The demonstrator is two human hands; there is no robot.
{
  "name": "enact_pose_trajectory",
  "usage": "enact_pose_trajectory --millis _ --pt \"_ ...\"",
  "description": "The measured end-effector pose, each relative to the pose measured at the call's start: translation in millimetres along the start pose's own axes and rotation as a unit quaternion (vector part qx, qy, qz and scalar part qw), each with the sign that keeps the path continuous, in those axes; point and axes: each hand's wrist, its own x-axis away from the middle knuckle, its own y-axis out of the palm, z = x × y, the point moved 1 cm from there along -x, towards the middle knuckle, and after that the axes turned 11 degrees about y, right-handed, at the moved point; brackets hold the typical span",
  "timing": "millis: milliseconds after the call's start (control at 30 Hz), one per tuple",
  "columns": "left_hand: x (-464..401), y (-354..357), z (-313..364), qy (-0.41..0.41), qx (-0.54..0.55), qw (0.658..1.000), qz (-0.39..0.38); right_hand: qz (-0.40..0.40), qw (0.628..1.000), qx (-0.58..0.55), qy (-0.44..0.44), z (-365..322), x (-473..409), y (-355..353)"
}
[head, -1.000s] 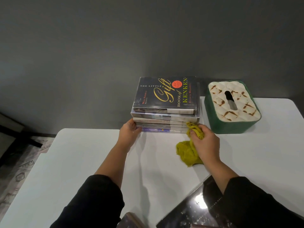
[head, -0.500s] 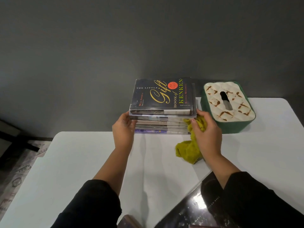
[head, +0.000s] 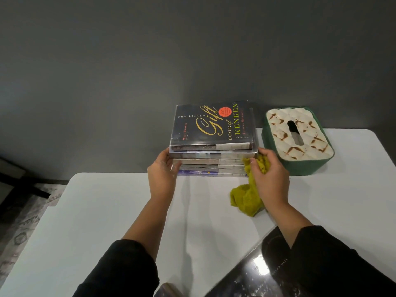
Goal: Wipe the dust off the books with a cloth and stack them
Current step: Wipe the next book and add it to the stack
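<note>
Your white tabletop (head: 107,211) stands before a dark grey wall (head: 150,50). Near its far right corner you have a green tissue box (head: 300,166) with a cream quilted lid, brown-marked, with a dark slot. A patterned rug (head: 19,228) shows past the left edge.

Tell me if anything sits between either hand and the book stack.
Only the yellow cloth: the right hand grips it against the right side of the book stack. The left hand touches the stack's left side directly.
</note>
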Motion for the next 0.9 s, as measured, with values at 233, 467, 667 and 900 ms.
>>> enact_pose_trajectory --millis 233,467,667,900 --pt "-7 -3 -5 -0.03 0.013 0.999 -0.008 -0.005 1.0 -0.002 0.013 8 9 -1" --pt "-6 -5 -5 -0.014 0.009 0.999 -0.035 -0.008 1.0 -0.011 0.022 6 13 -4" --pt "-5 -2 -8 -0.011 0.006 1.0 -0.02 -0.01 1.0 0.005 0.016 3 10 -5" --pt "-1 -3 1 0.005 0.034 0.999 -0.01 0.068 0.995 -0.012 -0.07 -13 20 -3"
